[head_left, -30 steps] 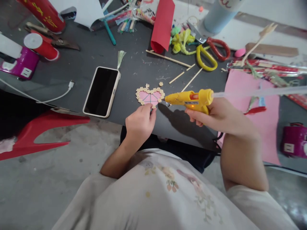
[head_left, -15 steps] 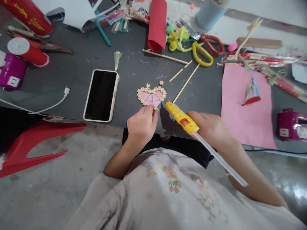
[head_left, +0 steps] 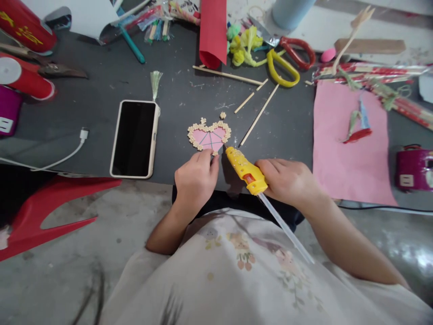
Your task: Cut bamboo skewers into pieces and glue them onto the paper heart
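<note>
A pink paper heart [head_left: 214,137] with dark lines lies on the dark table, edged along its top and left side with small beige flower-shaped pieces. My left hand [head_left: 198,176] is closed at the heart's lower tip, pinching a small beige flower piece [head_left: 214,153] between thumb and fingers. In my right hand [head_left: 289,180] is a yellow hot glue gun [head_left: 246,171], its nozzle at the heart's right edge and a clear glue stick [head_left: 286,229] sticking out of its back. Two loose flower pieces, one of them a small beige flower [head_left: 223,115], sit just above the heart.
A smartphone [head_left: 134,139] lies left of the heart. Thin wooden sticks [head_left: 260,115], scissors [head_left: 283,67] and rolled red paper [head_left: 213,34] are behind. Pink paper [head_left: 350,153] lies at the right, near a purple object [head_left: 414,169]. A white cable [head_left: 72,156] runs at the left.
The glue gun's nozzle has moved left, closer to the heart's right edge, and my right hand came with it. My left hand keeps its pinch. The camera view has shifted slightly.
</note>
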### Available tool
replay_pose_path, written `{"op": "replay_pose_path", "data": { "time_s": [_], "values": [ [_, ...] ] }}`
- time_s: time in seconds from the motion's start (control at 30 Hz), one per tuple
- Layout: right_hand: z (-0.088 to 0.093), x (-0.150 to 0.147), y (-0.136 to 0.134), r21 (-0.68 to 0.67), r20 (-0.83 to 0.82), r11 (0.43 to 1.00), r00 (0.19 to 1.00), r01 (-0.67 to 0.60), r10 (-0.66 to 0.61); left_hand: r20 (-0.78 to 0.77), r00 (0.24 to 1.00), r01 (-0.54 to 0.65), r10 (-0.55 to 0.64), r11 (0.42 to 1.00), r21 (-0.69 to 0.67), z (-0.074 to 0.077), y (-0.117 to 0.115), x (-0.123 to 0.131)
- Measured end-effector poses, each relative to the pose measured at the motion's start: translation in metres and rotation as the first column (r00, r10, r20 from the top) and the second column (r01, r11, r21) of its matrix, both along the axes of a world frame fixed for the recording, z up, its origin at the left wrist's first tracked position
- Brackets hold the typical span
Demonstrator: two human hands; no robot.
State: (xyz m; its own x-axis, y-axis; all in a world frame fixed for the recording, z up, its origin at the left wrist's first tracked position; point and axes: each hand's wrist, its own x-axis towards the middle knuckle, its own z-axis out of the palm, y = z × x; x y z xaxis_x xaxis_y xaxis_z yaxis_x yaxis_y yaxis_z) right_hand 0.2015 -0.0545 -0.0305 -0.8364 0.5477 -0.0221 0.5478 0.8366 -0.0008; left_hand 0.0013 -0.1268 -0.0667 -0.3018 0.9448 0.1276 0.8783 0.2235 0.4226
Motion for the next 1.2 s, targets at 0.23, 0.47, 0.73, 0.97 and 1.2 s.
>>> {"op": "replay_pose_path", "data": {
  "time_s": [0.23, 0.47, 0.73, 0.97, 1.2],
  "values": [
    [-0.0003, -0.0033, -0.0005, -0.035, -0.020, 0.999, 0.999, 0.028, -0.029, -0.011, 1.000, -0.001, 0.002, 1.000, 0.019, 0.0000, -0.0001, -0.0006],
    [-0.0023, -0.0042, -0.0003, -0.016, -0.009, 0.999, 0.999, 0.032, -0.032, -0.017, 1.000, 0.007, -0.006, 0.999, 0.039, -0.0004, 0.0001, -0.0004],
    [-0.0040, -0.0033, 0.0001, 0.007, -0.023, 1.000, 1.000, 0.015, -0.015, -0.014, 1.000, 0.006, -0.005, 0.999, 0.045, -0.0004, -0.0004, -0.0001],
    [-0.0028, -0.0042, -0.0007, 0.015, -0.016, 1.000, 1.000, 0.007, -0.007, -0.021, 1.000, 0.007, -0.006, 0.999, 0.043, -0.0002, 0.0002, -0.0004],
    [-0.0041, -0.0029, -0.0006, 0.086, -0.058, 0.996, 0.998, -0.027, 0.032, -0.030, 0.999, 0.019, -0.017, 0.997, 0.073, -0.0018, -0.0008, -0.0009]
  ]
}}
